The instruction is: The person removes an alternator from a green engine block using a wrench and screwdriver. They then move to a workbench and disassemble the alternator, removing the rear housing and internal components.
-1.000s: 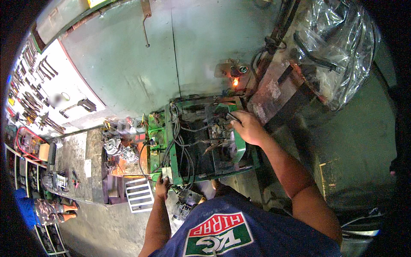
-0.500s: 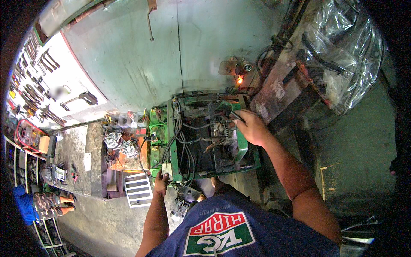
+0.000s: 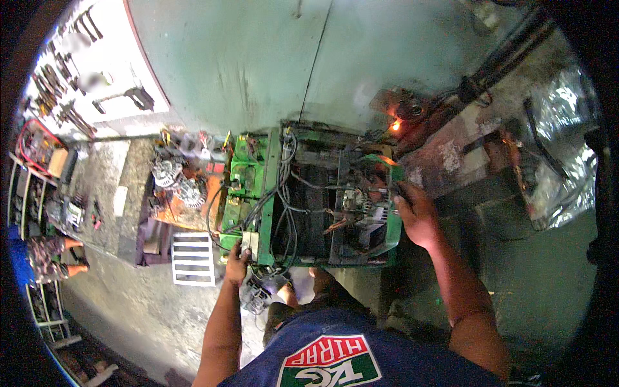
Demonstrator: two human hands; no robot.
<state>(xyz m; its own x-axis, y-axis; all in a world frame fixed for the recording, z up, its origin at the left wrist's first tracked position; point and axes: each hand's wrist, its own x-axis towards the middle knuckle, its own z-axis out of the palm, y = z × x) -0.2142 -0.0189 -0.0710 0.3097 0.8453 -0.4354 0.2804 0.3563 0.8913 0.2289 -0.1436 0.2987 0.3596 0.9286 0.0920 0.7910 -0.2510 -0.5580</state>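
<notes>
A green metal test stand [image 3: 394, 248] stands in front of me, with an alternator [image 3: 375, 213] set in its right part. At the stand's right edge is my right hand [image 3: 418, 216], its fingers bent in toward the alternator; what they hold, if anything, I cannot make out. My left hand [image 3: 237, 264] is closed at the near left corner, gripping the lower end of a pale rectangular box [image 3: 251, 244]. Black cables [image 3: 285, 193] loop down the stand between both hands. Green ledges [image 3: 242, 180] line its left side.
Two loose alternators [image 3: 191, 192] lie on an orange surface to the left, beside a white slatted rack [image 3: 193, 259]. A lit orange lamp [image 3: 396, 125] glows beyond the stand. Clear plastic sheeting [image 3: 567, 161] hangs at right. Another person [image 3: 48, 258] is at far left.
My right hand has drawn back from the alternator to the stand's right edge; the dark stick-like tool it held no longer shows clearly. The left hand stays by the pale box. The view has shifted.
</notes>
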